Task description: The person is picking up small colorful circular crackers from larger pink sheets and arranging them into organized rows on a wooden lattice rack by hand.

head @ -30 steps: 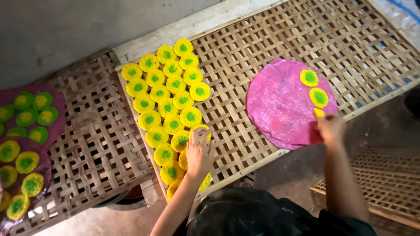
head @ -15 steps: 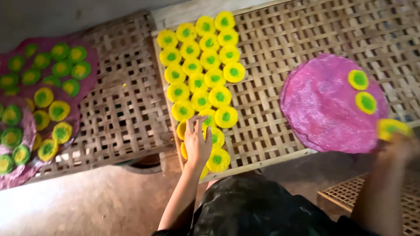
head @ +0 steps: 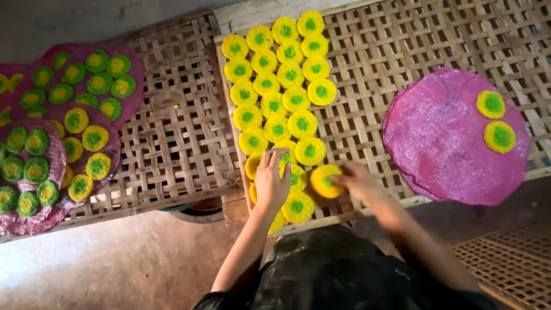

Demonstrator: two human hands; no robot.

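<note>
Several round yellow discs with green centres (head: 278,86) lie in rows on a woven bamboo tray (head: 373,46). My left hand (head: 271,182) rests flat, fingers apart, on the discs at the near end of the rows. My right hand (head: 359,182), blurred, pinches one yellow disc (head: 324,181) just right of them. To the right a large round pink sheet (head: 445,140) lies on the tray with two yellow-green discs (head: 496,120) on its far right part.
At the left, a second bamboo tray (head: 178,143) carries pink sheets (head: 123,106) covered with green and yellow discs. A bare concrete floor (head: 115,264) lies below. Another woven tray (head: 508,264) shows at the lower right corner.
My right hand has left the pink sheet, swung left and now holds a yellow disc beside the rows. My left hand stays on the near discs. The view has shifted.
</note>
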